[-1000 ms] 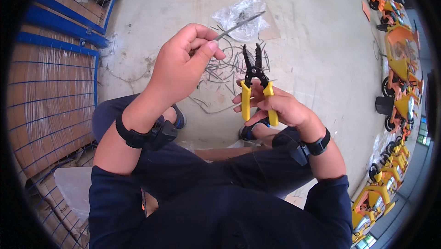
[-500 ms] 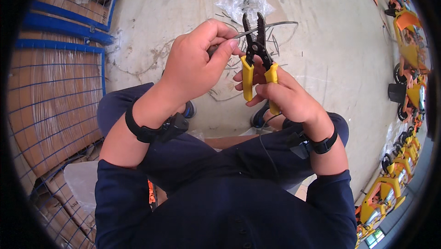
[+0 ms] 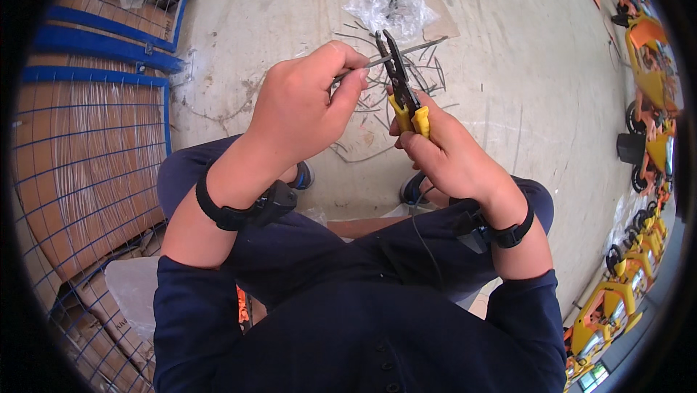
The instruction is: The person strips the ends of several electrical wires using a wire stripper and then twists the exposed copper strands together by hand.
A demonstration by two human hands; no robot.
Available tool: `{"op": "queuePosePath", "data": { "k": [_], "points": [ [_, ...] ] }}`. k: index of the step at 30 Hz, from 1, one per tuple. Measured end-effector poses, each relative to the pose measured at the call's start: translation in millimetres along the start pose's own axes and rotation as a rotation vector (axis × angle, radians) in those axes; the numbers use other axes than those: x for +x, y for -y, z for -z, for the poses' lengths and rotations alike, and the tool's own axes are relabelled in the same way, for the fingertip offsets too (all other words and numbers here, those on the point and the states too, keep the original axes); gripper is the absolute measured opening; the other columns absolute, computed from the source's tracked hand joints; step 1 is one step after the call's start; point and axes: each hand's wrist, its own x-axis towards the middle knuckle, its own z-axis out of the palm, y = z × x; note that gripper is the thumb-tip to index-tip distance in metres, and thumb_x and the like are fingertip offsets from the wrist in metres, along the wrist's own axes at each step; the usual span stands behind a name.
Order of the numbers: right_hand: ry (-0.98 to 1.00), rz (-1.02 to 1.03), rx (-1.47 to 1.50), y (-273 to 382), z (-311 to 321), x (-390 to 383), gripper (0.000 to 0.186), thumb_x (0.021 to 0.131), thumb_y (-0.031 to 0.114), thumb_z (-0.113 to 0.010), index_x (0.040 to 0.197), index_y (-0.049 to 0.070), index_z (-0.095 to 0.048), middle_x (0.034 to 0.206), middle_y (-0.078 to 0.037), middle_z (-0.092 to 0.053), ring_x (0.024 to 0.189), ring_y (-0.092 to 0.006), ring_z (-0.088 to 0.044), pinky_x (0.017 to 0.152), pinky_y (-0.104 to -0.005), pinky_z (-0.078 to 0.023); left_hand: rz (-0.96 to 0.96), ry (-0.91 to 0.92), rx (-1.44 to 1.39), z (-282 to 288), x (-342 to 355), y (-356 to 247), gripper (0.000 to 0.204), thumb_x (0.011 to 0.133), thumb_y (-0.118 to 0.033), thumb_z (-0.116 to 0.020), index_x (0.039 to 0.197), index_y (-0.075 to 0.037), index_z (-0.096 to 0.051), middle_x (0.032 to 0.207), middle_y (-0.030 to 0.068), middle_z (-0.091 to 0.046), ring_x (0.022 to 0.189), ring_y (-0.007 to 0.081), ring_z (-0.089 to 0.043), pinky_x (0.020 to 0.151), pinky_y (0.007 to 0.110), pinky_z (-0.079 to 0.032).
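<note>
Between thumb and fingers, my left hand (image 3: 308,99) pinches a thin grey cable (image 3: 376,63). The cable runs to the right, across the jaws of a wire stripper (image 3: 401,84) with black jaws and yellow handles. My right hand (image 3: 450,142) wraps round those handles, which are squeezed close together. The jaws lie nearly closed over the cable, and its free end sticks out past them to the upper right. Below the tool, short grey cable pieces (image 3: 428,74) lie scattered on the floor.
A clear plastic bag (image 3: 396,5) lies on a brown cardboard piece (image 3: 441,23) ahead. On the left stands a blue wire-mesh cage (image 3: 94,74) with wrapped cardboard boxes (image 3: 87,168). Along the right runs a row of yellow and orange wheeled machines (image 3: 646,66).
The wire stripper's handles and jaws have come together round the cable. My right hand has tightened its grip and the tool has tilted slightly left. My left hand still pinches the cable.
</note>
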Motion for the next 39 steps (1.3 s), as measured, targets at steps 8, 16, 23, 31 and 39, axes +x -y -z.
{"op": "queuePosePath", "data": {
  "k": [8, 16, 23, 31, 39],
  "points": [
    [-0.01, 0.051, -0.027, -5.2, 1.9, 3.3, 0.049, 0.087, 0.009, -0.047, 0.135, 0.002, -0.038, 0.102, -0.012, -0.06, 0.09, -0.0225, -0.058, 0.079, -0.0322, -0.048, 0.093, 0.072, -0.053, 1.1, 0.5, -3.2, 0.01, 0.089, -0.002, -0.058, 0.097, 0.005, -0.06, 0.08, 0.0117, -0.07, 0.076, 0.013, -0.068, 0.065, 0.023, -0.052],
    [0.043, -0.011, -0.01, -2.3, -0.1, 5.0, 0.042, 0.089, 0.009, -0.046, 0.131, 0.007, -0.043, 0.105, -0.004, -0.057, 0.089, -0.0129, -0.056, 0.071, -0.028, -0.05, 0.095, 0.033, -0.116, -3.2, -0.2, 7.8, 0.01, 0.086, -0.004, -0.059, 0.094, 0.001, -0.062, 0.078, 0.0127, -0.07, 0.07, 0.0218, -0.07, 0.058, 0.028, -0.053],
    [0.015, 0.016, -0.034, -2.9, 0.9, 2.8, 0.038, 0.087, 0.01, -0.049, 0.125, 0.004, -0.046, 0.098, -0.006, -0.06, 0.087, -0.016, -0.058, 0.071, -0.0313, -0.049, 0.138, 0.062, -0.1, -4.0, 2.6, -0.2, 0.009, 0.086, -0.004, -0.06, 0.093, 0.001, -0.061, 0.078, 0.0132, -0.07, 0.072, 0.0216, -0.071, 0.059, 0.027, -0.053],
    [-0.062, 0.071, -0.311, 7.5, -1.7, 3.2, 0.049, 0.086, 0.018, -0.049, 0.128, -0.004, -0.041, 0.104, -0.031, -0.06, 0.099, -0.0449, -0.058, 0.085, -0.0467, -0.046, 0.238, 0.103, -0.125, -0.8, -2.8, 4.8, 0.01, 0.091, -0.003, -0.057, 0.099, 0.004, -0.06, 0.083, 0.0097, -0.07, 0.08, 0.0106, -0.066, 0.066, 0.022, -0.049],
    [-0.016, 0.068, -0.102, -9.9, -0.4, 2.9, 0.049, 0.089, 0.02, -0.047, 0.132, 0.0, -0.036, 0.097, -0.029, -0.061, 0.095, -0.0449, -0.058, 0.081, -0.046, -0.045, 0.136, 0.064, -0.125, -6.5, 0.9, 1.7, 0.008, 0.087, -0.001, -0.06, 0.095, 0.001, -0.062, 0.077, 0.012, -0.07, 0.071, 0.0175, -0.07, 0.057, 0.026, -0.052]
  ]
}}
